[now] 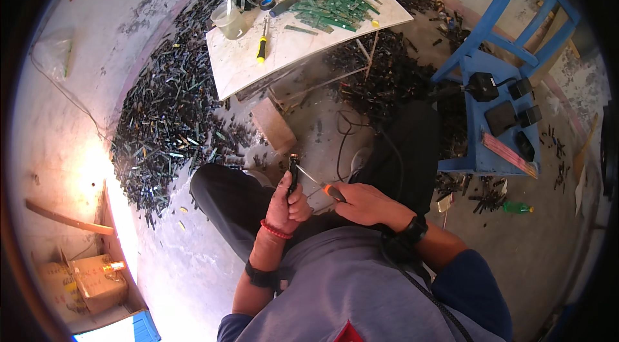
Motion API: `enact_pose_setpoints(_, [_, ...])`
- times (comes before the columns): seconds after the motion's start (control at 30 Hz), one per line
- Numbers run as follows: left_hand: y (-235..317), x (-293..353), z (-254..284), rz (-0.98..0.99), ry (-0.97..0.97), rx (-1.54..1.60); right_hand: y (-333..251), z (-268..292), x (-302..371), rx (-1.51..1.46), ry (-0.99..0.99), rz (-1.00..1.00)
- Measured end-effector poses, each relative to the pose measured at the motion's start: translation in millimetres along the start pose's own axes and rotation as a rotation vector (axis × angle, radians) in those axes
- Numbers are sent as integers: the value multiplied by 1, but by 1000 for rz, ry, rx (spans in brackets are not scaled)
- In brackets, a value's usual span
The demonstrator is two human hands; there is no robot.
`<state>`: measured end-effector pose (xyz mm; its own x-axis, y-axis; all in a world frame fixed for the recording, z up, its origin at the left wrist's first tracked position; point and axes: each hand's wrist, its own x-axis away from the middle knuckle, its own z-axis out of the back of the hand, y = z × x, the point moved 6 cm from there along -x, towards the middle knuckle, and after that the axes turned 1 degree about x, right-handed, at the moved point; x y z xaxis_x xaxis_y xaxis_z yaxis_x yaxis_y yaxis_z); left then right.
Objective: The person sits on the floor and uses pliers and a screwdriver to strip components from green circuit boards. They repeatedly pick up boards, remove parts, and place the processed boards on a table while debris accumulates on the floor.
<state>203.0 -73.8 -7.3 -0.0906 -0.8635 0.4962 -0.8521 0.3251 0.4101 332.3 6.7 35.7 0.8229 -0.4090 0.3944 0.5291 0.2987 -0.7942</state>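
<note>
In front of my lap, my left hand (pixel 284 206) is closed round a slim black piece (pixel 294 173) held upright, with a small shiny end at its top. What kind of piece it is, I cannot make out. My right hand (pixel 369 205) grips a screwdriver (pixel 333 192) by its orange and black handle. The screwdriver's metal shaft points up and left, its tip at or very near the black piece; whether they touch is too small to tell.
A low white table (pixel 235 74) ahead carries green strips (pixel 335 10), a yellow-black screwdriver (pixel 262 48), a tape roll (pixel 267 3) and a plastic cup (pixel 229 24). Dark scrap pieces (pixel 167 116) heap around it. Right stands a blue chair (pixel 474 71) holding black devices (pixel 500 117); cardboard boxes (pixel 100 287) lie lower left.
</note>
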Motion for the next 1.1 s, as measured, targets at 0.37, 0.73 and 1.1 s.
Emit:
enact_pose_setpoints(0.37, [-3, -1, 6, 19, 24, 38, -1, 10, 5, 112, -22, -76])
enact_pose_setpoints(0.73, [-5, 0, 7, 53, 40, -7, 4, 3, -6, 164, -15, -21])
enact_pose_setpoints(1.1, [-9, -1, 9, 53, 131, -93, 11, 7, -14, 242, -186, -72])
